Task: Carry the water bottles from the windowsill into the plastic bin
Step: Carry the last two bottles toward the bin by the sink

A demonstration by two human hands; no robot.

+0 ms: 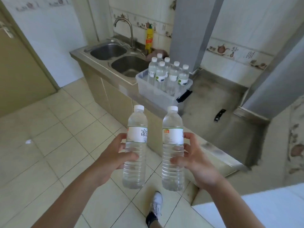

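A bottle (pixel 135 148) in each hand

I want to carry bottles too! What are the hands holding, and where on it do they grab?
Each hand holds one water bottle upright: left hand grips the left bottle, right hand grips the right bottle, both around the middle.

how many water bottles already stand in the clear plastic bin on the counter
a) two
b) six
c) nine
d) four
b) Six white caps show above the plastic bin, one per bottle standing in it; the two other bottles are still carried, one in the left hand and one in the right hand.
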